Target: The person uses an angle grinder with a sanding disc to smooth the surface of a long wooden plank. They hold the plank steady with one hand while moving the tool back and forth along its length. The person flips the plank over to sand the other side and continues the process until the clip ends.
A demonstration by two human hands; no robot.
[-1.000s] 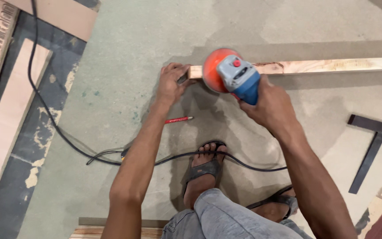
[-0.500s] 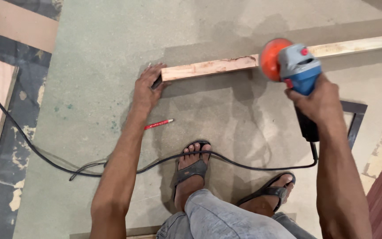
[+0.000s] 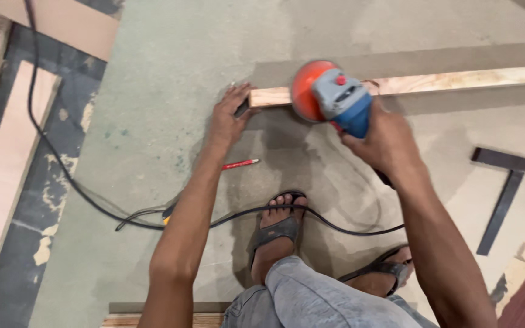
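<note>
While a power sander is held over a wooden strip on a dusty floor, the scene is laid out below, from largest thing to smallest.

Floor (image 3: pixel 171 73): grey-green and dusty; it is spread under both hands, and the strip is borne flat on it.
Wooden strip (image 3: pixel 457 81): a long pale batten, lying to the right of the left fingertips; its near end is reached by them.
Cord (image 3: pixel 80 194): a black cable, trailed well below the left fingers and looped past the sandalled feet; it is best kept clear of the disc.
Square (image 3: pixel 505 188): a dark L-shaped steel square, left well to the right of the right fingers.
Sander (image 3: pixel 332 97): orange disc and blue-grey body, enclosed by the right fingers; the disc is judged best kept flat on the strip.
Right hand (image 3: pixel 384 143): fingers are curled tight around the sander's body.
Left hand (image 3: pixel 229 118): fingers are spread and pressed on the strip's end; firm pressure is judged needed.
Pencil (image 3: pixel 240 163): red, lying just below the left fingers.
</note>
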